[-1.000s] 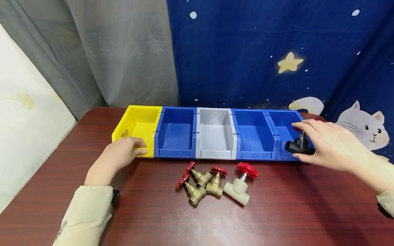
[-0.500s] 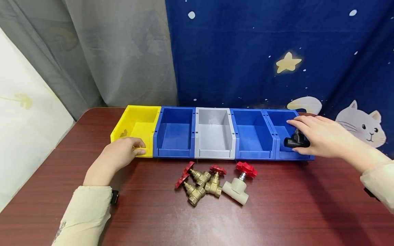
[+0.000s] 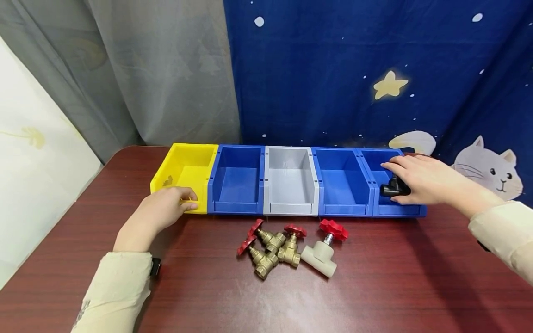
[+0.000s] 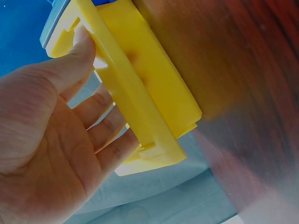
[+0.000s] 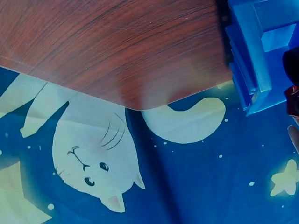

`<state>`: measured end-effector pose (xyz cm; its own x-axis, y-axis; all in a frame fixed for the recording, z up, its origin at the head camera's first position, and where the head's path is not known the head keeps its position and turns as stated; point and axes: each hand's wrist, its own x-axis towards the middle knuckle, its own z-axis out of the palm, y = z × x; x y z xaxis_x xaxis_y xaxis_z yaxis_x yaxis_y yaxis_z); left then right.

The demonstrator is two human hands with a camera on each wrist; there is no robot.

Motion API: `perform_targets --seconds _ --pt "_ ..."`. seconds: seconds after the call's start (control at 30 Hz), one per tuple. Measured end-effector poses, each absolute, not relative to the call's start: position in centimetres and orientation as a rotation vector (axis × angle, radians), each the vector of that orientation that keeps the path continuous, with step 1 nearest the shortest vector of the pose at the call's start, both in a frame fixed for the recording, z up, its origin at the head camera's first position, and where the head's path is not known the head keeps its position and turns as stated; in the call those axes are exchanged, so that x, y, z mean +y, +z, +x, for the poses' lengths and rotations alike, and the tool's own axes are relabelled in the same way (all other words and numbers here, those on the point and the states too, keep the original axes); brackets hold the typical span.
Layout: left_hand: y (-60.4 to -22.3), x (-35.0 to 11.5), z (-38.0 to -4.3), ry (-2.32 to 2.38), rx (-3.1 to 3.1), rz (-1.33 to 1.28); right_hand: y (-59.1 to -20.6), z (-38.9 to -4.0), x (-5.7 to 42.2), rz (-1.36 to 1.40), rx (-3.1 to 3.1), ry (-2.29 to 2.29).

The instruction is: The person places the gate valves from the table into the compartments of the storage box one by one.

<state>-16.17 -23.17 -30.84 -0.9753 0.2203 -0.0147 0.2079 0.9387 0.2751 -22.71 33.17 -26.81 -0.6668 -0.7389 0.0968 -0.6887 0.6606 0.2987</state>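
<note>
My left hand (image 3: 162, 210) grips the front wall of the yellow bin (image 3: 195, 173) at the far left of the row. In the left wrist view its thumb lies along the bin's front lip (image 4: 126, 79), with the fingers on the other side. At the rightmost blue bin (image 3: 399, 210), my right hand (image 3: 429, 178) holds a black valve (image 3: 391, 190) with its pipe end pointing left. The hand covers most of the valve. At the right wrist view's edge, a bit of its red handwheel (image 5: 293, 100) shows inside the bin.
Between the held bins stand a blue bin (image 3: 237, 185), a grey bin (image 3: 291, 185) and another blue bin (image 3: 339, 185). In front lie several brass valves (image 3: 266, 263) with red handwheels and a pale grey valve (image 3: 320, 256). Curtains (image 3: 312, 69) hang behind the table (image 3: 200, 291).
My right hand has moved left with the black valve, from the rightmost blue bin's right side to over its opening. My left hand stays on the yellow bin.
</note>
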Motion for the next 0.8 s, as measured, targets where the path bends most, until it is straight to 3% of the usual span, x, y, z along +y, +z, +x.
perform_targets --seconds 0.8 --pt "-30.9 -23.1 -16.2 0.421 3.043 0.331 -28.1 -24.8 31.2 0.966 -2.944 -0.373"
